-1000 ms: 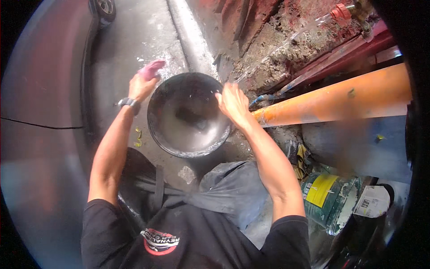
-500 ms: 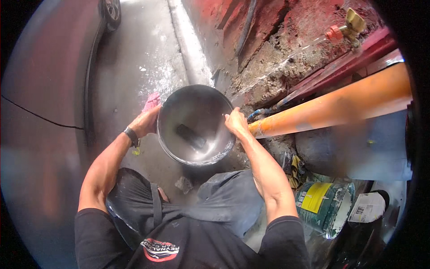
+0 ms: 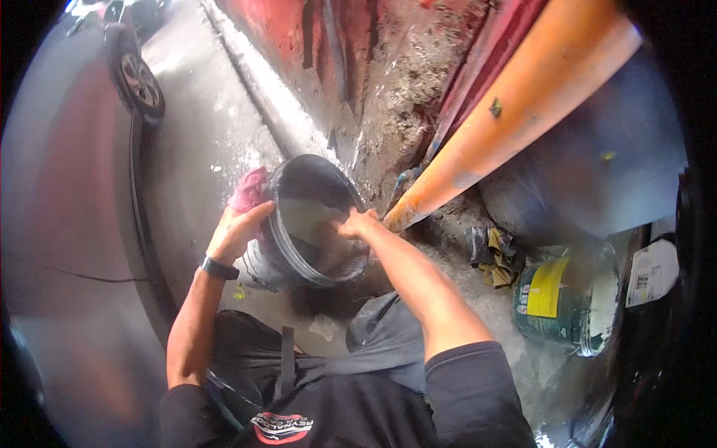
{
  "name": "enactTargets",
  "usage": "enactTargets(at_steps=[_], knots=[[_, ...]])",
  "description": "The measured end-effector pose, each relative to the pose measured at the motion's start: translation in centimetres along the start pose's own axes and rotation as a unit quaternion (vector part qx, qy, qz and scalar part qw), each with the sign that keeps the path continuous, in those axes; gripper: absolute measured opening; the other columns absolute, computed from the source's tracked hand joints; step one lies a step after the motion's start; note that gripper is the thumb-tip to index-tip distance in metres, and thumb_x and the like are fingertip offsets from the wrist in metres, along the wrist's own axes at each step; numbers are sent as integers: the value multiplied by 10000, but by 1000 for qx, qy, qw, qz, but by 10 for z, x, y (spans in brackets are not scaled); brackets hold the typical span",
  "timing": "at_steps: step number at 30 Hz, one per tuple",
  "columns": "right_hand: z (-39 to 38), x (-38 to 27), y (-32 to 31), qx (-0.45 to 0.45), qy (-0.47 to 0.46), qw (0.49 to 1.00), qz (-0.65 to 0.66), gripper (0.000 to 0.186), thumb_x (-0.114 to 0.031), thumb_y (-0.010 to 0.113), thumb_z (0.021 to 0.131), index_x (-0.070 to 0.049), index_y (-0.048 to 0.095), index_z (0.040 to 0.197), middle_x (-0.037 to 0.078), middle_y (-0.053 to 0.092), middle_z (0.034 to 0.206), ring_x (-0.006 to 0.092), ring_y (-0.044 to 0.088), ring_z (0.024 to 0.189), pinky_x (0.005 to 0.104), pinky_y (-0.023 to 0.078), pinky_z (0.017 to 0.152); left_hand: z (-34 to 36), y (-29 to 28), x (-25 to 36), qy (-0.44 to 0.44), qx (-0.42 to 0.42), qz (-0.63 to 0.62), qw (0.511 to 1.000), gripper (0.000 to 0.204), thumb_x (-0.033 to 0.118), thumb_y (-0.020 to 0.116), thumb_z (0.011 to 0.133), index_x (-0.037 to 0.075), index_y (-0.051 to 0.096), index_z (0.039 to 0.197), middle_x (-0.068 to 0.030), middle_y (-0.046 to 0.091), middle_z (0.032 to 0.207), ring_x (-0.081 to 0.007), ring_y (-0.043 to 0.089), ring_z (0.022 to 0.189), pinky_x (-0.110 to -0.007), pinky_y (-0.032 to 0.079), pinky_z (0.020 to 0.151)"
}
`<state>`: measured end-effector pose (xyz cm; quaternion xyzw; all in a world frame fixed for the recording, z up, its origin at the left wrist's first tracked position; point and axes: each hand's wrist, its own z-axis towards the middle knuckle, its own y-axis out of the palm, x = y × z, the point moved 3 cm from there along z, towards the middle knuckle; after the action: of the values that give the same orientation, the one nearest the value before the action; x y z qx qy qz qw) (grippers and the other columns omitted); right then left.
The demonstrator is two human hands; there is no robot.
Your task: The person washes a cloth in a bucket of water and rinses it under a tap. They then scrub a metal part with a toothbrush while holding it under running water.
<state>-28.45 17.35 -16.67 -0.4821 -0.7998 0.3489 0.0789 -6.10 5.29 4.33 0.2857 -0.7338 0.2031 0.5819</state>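
Observation:
A dark bucket [image 3: 282, 243] with a ridged rim is tilted in front of me, and murky liquid shows inside. At its left side my left hand [image 3: 235, 230], wearing a dark wristwatch, is closed on a crumpled pink cloth [image 3: 249, 191] held against the bucket. My right hand [image 3: 358, 223] grips the right part of the rim, with its fingertips inside the opening. The fingers on the bucket's outer side are hidden.
On the left stands a car [image 3: 82, 194] with a wheel [image 3: 140, 81]. An orange pipe [image 3: 508, 112] slants along the right, beside a rough red wall [image 3: 407, 89]. A green paint pail [image 3: 549, 299] with a yellow label lies at the right, near crumpled packaging [image 3: 497, 257].
The bucket has tipped, its opening turning rightward, and liquid now shows inside. My right hand has moved left and lower with the rim; the pink cloth is more visible. My view has turned.

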Motion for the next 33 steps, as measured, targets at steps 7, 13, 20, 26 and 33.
enactTargets(at_steps=[7,13,20,26,33], knots=[[22,-7,-11,-25,-136,955,263,1114,-835,436,780,-57,188,1537,199,188,1585,364,215,1458,483,169,1185,13,2,-3,63,46,8,997,653,133,682,865,93,399,1451,-5,549,1046,-61,503,766,-207,427,546],[-33,-92,31,-24,18,953,301,1170,-950,410,650,-104,425,1458,302,67,1572,525,99,1431,591,158,1154,5,-16,-12,41,101,104,989,604,147,699,865,122,457,1417,37,550,898,-50,486,660,-204,423,517],[51,-110,105,73,7,932,354,1112,-877,353,776,-49,268,1514,342,118,1547,536,69,1428,583,69,1167,19,28,10,32,92,296,950,544,165,717,863,128,524,1370,45,564,874,-51,509,662,-218,438,516],[41,-123,90,3,-31,974,225,1142,-907,439,697,-95,347,1494,341,181,1533,519,136,1423,555,105,1172,15,17,9,13,124,320,939,520,169,701,866,104,535,1354,25,584,911,-63,531,701,-227,451,528],[37,-129,92,-12,-56,936,347,974,-841,591,670,-139,578,1345,287,92,1577,494,63,1449,634,161,1134,27,7,-5,111,106,324,933,546,101,689,838,67,527,1359,11,590,929,-92,517,781,-247,455,672]])
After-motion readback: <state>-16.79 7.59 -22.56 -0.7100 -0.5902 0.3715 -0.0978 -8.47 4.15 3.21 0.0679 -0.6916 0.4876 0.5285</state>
